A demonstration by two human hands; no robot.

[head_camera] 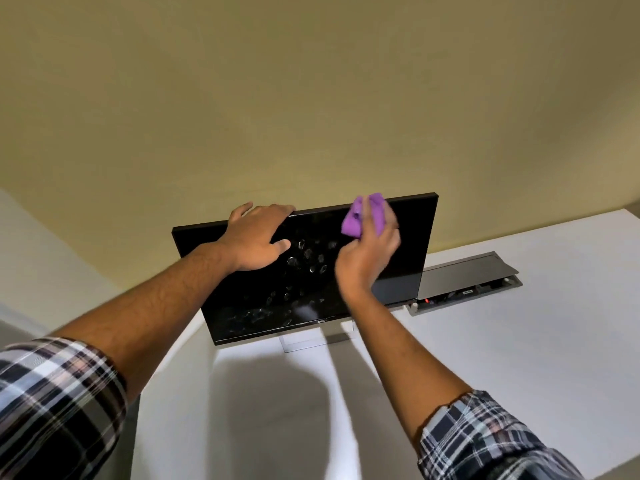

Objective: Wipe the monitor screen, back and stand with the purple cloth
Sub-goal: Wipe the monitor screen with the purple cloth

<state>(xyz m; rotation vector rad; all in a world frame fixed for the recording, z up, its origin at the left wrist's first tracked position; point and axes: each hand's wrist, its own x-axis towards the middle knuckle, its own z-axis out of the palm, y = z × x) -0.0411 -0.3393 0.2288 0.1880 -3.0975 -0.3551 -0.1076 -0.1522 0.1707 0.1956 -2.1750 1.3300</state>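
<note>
A black monitor [263,299] stands on the white desk [519,341], its dark screen dotted with several fingerprint smudges around the middle. My left hand [258,237] grips the monitor's top edge, fingers curled over it and thumb on the screen. My right hand [370,251] holds the bunched purple cloth [356,220] and presses it against the upper right part of the screen. The silver stand [311,341] shows below the bottom bezel. The monitor's back is hidden.
An open cable hatch [464,285] with a grey lid and a small red light sits in the desk right of the monitor. A beige wall [311,98] rises close behind. The desk's left edge curves below my left forearm.
</note>
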